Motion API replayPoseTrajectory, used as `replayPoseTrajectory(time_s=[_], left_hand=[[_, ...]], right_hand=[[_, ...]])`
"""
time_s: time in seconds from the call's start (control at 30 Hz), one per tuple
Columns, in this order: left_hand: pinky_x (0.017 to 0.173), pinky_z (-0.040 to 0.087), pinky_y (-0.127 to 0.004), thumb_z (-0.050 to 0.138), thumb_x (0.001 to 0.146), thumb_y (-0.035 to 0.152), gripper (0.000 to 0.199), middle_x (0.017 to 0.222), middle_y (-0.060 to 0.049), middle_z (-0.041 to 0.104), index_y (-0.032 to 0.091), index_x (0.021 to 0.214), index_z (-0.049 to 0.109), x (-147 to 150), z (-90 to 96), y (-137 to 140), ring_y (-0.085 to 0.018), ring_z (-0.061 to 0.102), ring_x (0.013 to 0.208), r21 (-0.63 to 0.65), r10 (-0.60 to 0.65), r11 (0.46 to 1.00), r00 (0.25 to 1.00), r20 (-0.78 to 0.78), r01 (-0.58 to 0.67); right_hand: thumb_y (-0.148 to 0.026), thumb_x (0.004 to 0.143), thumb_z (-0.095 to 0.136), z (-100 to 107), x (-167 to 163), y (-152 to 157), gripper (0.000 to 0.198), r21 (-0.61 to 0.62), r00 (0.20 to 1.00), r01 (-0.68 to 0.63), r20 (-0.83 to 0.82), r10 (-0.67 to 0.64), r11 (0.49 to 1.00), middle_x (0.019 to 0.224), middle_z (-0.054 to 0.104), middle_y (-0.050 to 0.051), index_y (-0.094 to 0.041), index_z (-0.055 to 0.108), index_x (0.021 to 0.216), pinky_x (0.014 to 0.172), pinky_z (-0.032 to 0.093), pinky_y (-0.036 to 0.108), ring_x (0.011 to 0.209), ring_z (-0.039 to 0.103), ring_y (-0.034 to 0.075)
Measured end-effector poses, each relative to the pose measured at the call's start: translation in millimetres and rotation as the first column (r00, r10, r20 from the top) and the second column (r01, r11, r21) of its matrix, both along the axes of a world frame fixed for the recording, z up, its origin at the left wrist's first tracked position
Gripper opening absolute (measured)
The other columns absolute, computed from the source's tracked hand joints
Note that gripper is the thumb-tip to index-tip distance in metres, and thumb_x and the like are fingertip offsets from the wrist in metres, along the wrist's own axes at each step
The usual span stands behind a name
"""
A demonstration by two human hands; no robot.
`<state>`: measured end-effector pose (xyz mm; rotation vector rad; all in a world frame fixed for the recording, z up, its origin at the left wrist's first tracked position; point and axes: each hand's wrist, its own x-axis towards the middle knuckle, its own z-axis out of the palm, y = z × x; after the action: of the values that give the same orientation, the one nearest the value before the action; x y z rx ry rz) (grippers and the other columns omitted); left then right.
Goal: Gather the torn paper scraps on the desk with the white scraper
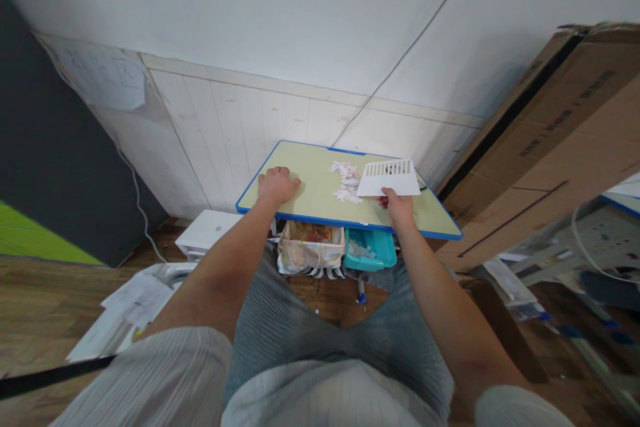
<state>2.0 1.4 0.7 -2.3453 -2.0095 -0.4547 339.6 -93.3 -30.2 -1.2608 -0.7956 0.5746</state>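
A small table point(315, 173) with a pale yellow top and a blue edge stands against the wall. My left hand point(279, 185) lies on the left part of its top, palm down, fingers resting on the surface and holding nothing. In my right hand point(397, 205) is a white sheet point(390, 183) with a row of cut-out slots along its far side, pinched at the near edge between thumb and fingers. Just left of the sheet, small white and pinkish paper scraps point(347, 180) lie in a loose pile. A dark thin object, partly hidden, shows beyond the sheet's right side.
Under the table's front edge are a fabric-lined basket point(310, 255) and a turquoise bin point(370, 257) with pale scraps inside. Large cardboard boxes point(545, 140) lean at the right. A white box point(207, 232) and papers point(137, 300) are at the left. A cable point(410, 53) crosses the wall.
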Motion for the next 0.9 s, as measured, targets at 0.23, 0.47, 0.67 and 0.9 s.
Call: replayPoseTrajectory(time_s=[0.23, 0.47, 0.67, 0.9], left_hand=[[0.129, 0.047, -0.059, 0.053, 0.114, 0.048, 0.063, 0.171, -0.028, 0.066, 0.011, 0.161, 0.071, -0.7, -1.3, 1.1, -0.044, 0.059, 0.159, 0.01, -0.005, 1.0, 1.0, 0.007, 0.005], [0.13, 0.046, -0.059, 0.053, 0.114, 0.049, 0.063, 0.173, -0.026, 0.065, 0.013, 0.161, 0.071, -1.1, -2.7, 1.6, -0.045, 0.057, 0.16, 0.011, -0.004, 1.0, 1.0, 0.013, 0.004], [0.129, 0.047, -0.06, 0.051, 0.113, 0.048, 0.064, 0.171, -0.027, 0.066, 0.01, 0.16, 0.072, -1.2, -2.9, 1.2, -0.045, 0.059, 0.159, 0.015, -0.005, 1.0, 1.0, 0.004, 0.005], [0.13, 0.047, -0.059, 0.051, 0.114, 0.049, 0.063, 0.172, -0.027, 0.065, 0.011, 0.16, 0.071, -0.8, -1.3, 1.0, -0.043, 0.057, 0.16, 0.003, -0.005, 1.0, 1.0, 0.003, 0.005]], right_hand=[[-0.026, 0.07, 0.075, 0.1, 0.0, -3.3, 0.009, -0.027, 1.0, 0.019, -0.006, -0.019, 0.999, 0.048, 0.064, -0.001, -0.024, 0.066, 0.07, 0.04, 0.04, 0.025, 0.042, 0.051, 0.016], [-0.025, 0.069, 0.075, 0.0, 1.0, -2.2, 0.011, -0.025, 0.999, 0.045, -0.019, -0.045, 0.999, 0.049, 0.064, -0.002, -0.025, 0.064, 0.071, 0.039, 0.04, 0.025, 0.043, 0.053, 0.016], [-0.022, 0.069, 0.073, -1.1, 2.6, -3.1, 0.011, -0.033, 0.998, 0.069, -0.001, -0.07, 0.997, 0.048, 0.058, -0.005, -0.025, 0.061, 0.069, 0.038, 0.036, 0.025, 0.04, 0.05, 0.015], [-0.026, 0.073, 0.074, -1.5, 2.4, -0.5, 0.008, -0.023, 0.999, 0.049, 0.024, -0.048, 0.999, 0.052, 0.066, -0.002, -0.024, 0.066, 0.073, 0.044, 0.041, 0.025, 0.046, 0.055, 0.017]])
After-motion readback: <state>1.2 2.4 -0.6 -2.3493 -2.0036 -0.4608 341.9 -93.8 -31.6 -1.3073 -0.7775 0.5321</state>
